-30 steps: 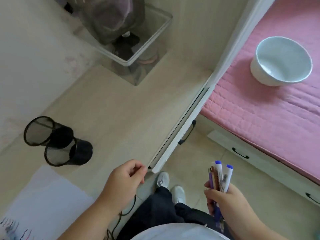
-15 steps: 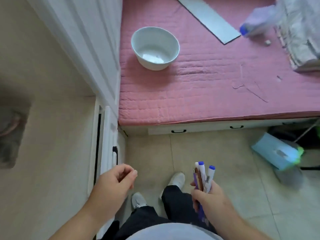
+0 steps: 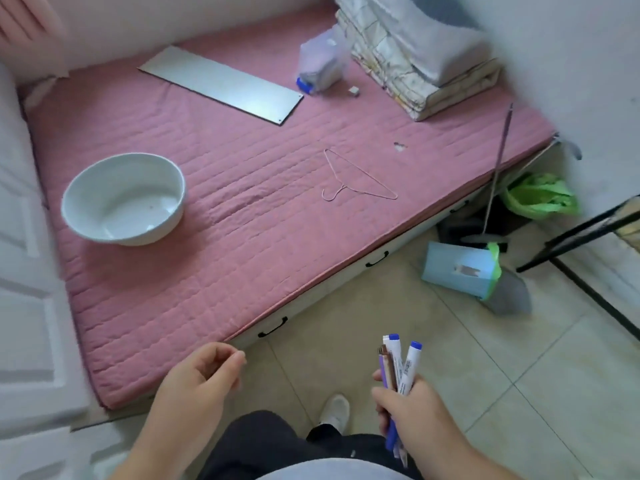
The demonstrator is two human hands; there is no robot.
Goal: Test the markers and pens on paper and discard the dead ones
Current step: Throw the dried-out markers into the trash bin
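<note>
My right hand (image 3: 414, 407) is at the lower right, closed round a bunch of markers and pens (image 3: 398, 365). Two white markers with blue caps stick up from the fist, beside a purple pen and a brown one. My left hand (image 3: 194, 386) hovers at the lower middle with fingers loosely curled and nothing in it, just off the corner of the pink mattress (image 3: 242, 209). A light blue bin with a green liner (image 3: 457, 271) lies on the tiled floor to the right. No paper or pen holders are in view.
A white bowl (image 3: 123, 199), a wire hanger (image 3: 356, 178), a grey metal plate (image 3: 221, 84) and folded bedding (image 3: 415, 57) lie on the mattress. White cabinet doors (image 3: 24, 306) stand at the left. A black frame (image 3: 588, 244) and green bag (image 3: 540, 195) are at the right. My shoe (image 3: 336, 410) is on the tiles.
The view has swung right, away from the desk with the mesh pen holders and paper, toward the bed and the floor bin. My left hand let go of the desk edge. The right hand's grip is unchanged.
</note>
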